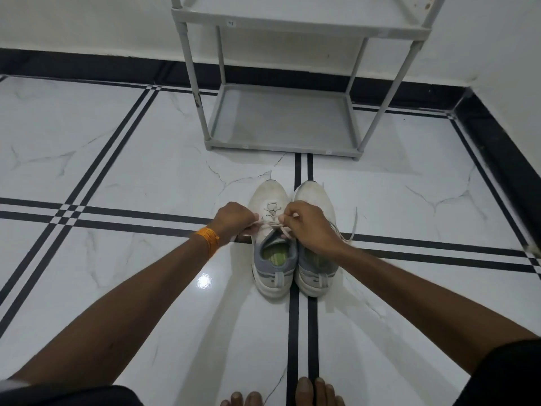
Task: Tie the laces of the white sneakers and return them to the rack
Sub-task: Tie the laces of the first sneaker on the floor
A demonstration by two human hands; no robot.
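Two white sneakers with grey heels stand side by side on the floor, toes pointing away from me: the left sneaker (270,200) and the right sneaker (317,194). My left hand (234,221) pinches one end of the left sneaker's lace (272,223) at that shoe's left side. My right hand (307,227) pinches the other end over the tongue, lying partly across the right sneaker. The lace runs taut between my hands. The right sneaker's lace (354,222) trails loose on the floor to its right.
A grey shoe rack (281,148) stands against the white wall just beyond the sneakers, its bottom shelf and the shelf above bare. The floor is glossy white tile with black stripes. A black skirting runs along the walls. My bare toes (310,392) show at the bottom edge.
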